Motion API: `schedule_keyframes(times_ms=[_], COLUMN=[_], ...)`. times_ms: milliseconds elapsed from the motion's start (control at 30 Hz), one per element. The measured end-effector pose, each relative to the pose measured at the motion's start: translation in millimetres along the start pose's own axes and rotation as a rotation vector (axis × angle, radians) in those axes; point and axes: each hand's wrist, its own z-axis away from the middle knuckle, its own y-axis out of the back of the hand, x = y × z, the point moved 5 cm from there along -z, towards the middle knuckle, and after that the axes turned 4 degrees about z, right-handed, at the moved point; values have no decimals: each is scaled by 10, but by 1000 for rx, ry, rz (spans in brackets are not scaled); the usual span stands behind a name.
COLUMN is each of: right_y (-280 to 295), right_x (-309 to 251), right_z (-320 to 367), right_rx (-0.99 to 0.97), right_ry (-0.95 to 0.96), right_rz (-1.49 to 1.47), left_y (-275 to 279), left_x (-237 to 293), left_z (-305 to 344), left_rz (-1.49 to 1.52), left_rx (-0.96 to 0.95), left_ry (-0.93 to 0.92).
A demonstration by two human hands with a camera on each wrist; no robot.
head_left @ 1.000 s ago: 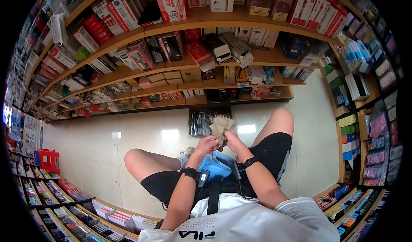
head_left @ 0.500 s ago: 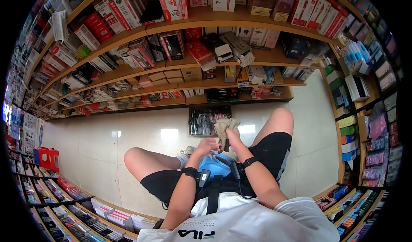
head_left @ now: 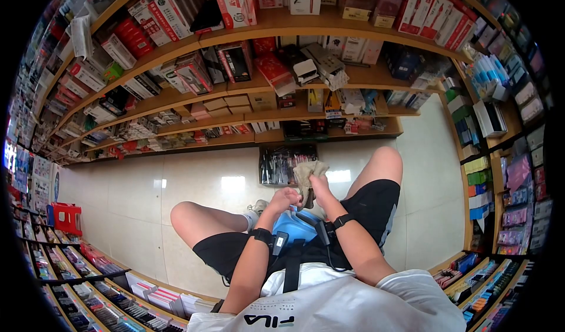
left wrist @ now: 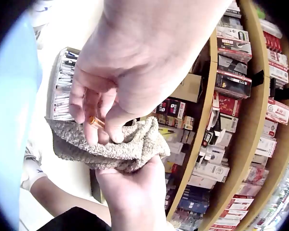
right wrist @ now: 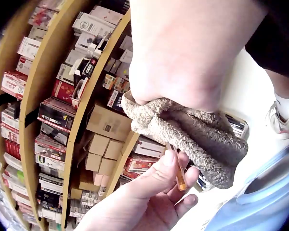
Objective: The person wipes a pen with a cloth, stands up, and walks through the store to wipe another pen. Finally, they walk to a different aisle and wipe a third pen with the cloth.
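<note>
My left hand (head_left: 285,199) pinches a slim pen (right wrist: 179,177) between thumb and fingers; the pen has a clear barrel and an orange end. Its other end runs up against a grey-brown towelling cloth (right wrist: 192,137), where the fabric hides it. The cloth is bunched in my right hand (head_left: 319,191), which grips it from the far side in the left wrist view. Both hands are close together above my lap. Just beyond them on the floor is a dark box (head_left: 261,170) packed with many pens.
A light-blue plastic container (head_left: 287,229) stands between my legs, under my wrists. Wooden shelves (head_left: 282,29) full of boxed goods rise in front. Racks of pens (head_left: 94,299) stand behind me at left, and a red plastic stool (head_left: 67,219) is at far left.
The cloth has shifted slightly to the right, with its folds rearranged in my right hand. My left hand stays close beside it, still pinching the pen.
</note>
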Motion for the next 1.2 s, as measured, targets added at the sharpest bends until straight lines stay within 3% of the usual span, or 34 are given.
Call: schedule_keyframes(times_ms=[200, 267, 367, 500, 600, 700, 767, 800, 833, 967, 1200], right_y=[-71, -136, -62, -42, -55, -82, 85, 123, 96, 63, -37], right_x=[83, 37, 474, 280, 305, 196, 72, 489, 193, 121, -19], right_z=[-57, 35, -335, -179, -202, -100, -95, -429, -167, -164, 2], right_rx=[-202, -326, -222, -143, -173, -164, -117, -73, -44, 6, -4], right_ry=[-28, -89, 168, 130, 184, 65, -10, -49, -42, -42, -17], right_rz=[117, 272, 470, 572, 477, 609, 484, 524, 437, 381, 387], left_y=[-13, 50, 151, 117, 127, 258, 11, 43, -35, -30, -35], left_x=[-27, -42, -117, -64, -62, -246, -159, -108, -82, -46, -212], left_z=[-24, -44, -119, -77, -111, -268, -229, -38, -87, -66, -77], left_rz=[113, 24, -113, -179, -213, -239, -142, 49, 57, 35, -24], left_rx=[-62, 46, 95, 106, 134, 165, 160, 145, 119, 41, -14], left_ry=[24, 7, -49, -45, -88, -201, -104, -32, 22, -48, 40])
